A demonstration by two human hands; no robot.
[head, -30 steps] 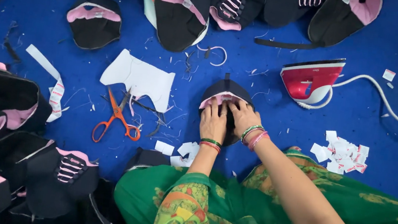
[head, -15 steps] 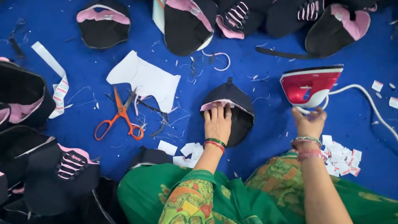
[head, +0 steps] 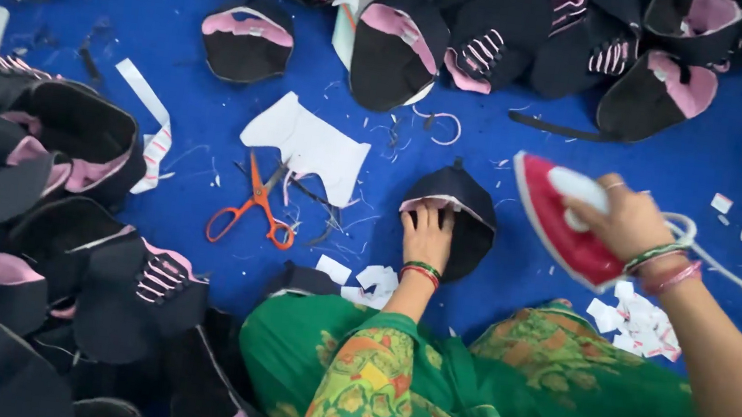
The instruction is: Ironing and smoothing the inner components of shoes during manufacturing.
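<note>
Right hand (head: 629, 221) has left the shoe upper (head: 451, 211) since a second ago, reached the iron (head: 567, 221) half a second ago, and now has its fingers closed round the white handle, iron lifted and tilted, just right of the upper. Left hand (head: 427, 236) unchanged: flat and open, fingers spread, pressing the upper's near edge against the blue floor (head: 173, 52); it grips nothing. Judgement: pressing is about to follow; the left fingers lie close to the iron's likely path. Scissors (head: 253, 208) and a white pattern piece (head: 308, 144) lie to the left hand's left, untouched.
</note>
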